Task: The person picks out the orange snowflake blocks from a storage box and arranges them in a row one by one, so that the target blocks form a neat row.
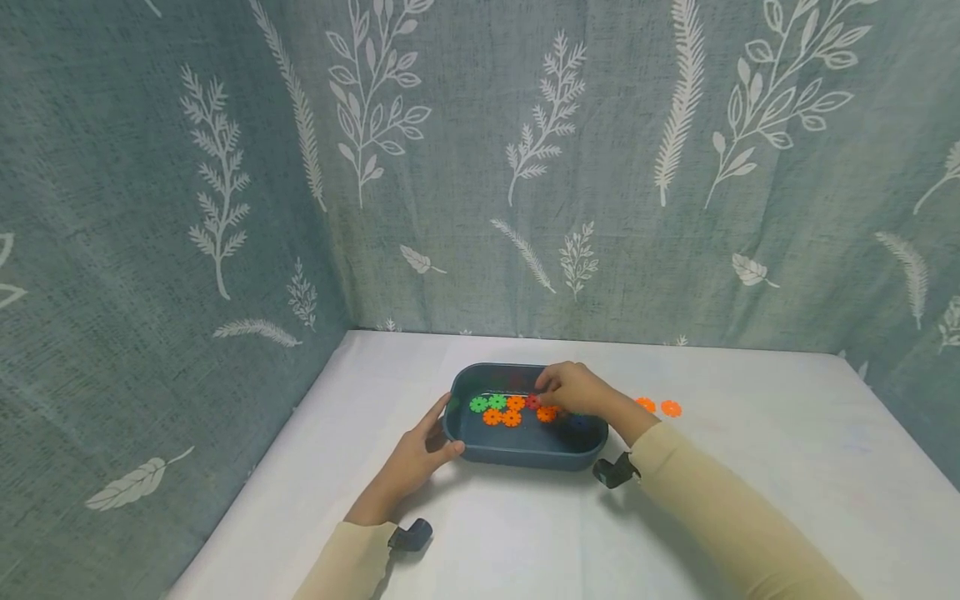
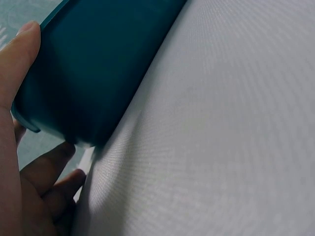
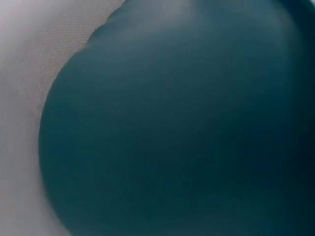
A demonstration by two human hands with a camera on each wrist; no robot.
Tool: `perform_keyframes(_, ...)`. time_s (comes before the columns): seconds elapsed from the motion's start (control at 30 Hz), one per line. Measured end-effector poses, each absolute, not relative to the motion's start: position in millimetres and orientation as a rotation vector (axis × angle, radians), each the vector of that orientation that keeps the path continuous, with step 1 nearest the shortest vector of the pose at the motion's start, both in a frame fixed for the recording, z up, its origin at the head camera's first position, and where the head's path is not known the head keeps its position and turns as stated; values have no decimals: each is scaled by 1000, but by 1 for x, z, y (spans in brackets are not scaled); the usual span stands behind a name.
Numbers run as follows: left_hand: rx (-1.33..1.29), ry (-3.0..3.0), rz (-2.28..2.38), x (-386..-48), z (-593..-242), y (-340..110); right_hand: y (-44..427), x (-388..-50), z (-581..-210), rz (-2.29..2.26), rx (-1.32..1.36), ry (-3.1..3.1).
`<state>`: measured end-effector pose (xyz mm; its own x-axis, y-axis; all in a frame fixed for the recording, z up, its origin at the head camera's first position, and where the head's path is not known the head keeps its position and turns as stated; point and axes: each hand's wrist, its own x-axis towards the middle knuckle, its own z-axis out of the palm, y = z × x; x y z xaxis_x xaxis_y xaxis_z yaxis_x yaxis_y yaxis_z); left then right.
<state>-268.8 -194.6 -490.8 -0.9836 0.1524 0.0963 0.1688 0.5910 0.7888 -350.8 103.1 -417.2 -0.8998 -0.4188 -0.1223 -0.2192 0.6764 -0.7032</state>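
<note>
A dark teal tray (image 1: 525, 457) with rounded corners stands on the white table. My left hand (image 1: 412, 457) grips its left end, thumb on the front rim, fingers along the side. In the left wrist view the thumb (image 2: 27, 46) lies against the tray wall (image 2: 98, 64). My right hand (image 1: 576, 390) reaches into the tray from the right, fingers bent, tips at a red flower-shaped disc (image 1: 532, 402). Whether it pinches the disc is not clear. Green discs (image 1: 478, 404) and orange discs (image 1: 512, 418) lie beside it. Only the tray (image 3: 162, 123) and table show in the right wrist view.
Two orange discs (image 1: 671, 408) lie on the white table (image 1: 750, 450), just right of the tray. Behind and to the left hangs a grey-green curtain (image 1: 465, 167) with white leaf prints. A small black device (image 1: 411, 535) is strapped at each wrist.
</note>
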Motion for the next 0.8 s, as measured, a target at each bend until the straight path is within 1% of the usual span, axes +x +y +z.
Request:
perform_keyframes(0.33,-279,-2781,-1378,-269,-491,-194,94,-353,-425,-1057,-640,2614)
perform_keyframes(0.6,-294,-2786,-1368,-270,-493,-195,89,-353,-431,-1017,-627,2622)
perform_keyframes(0.8,-275,-2792,-1352,-271,-493,-196,87,-354,-434,-1099,-645,2577)
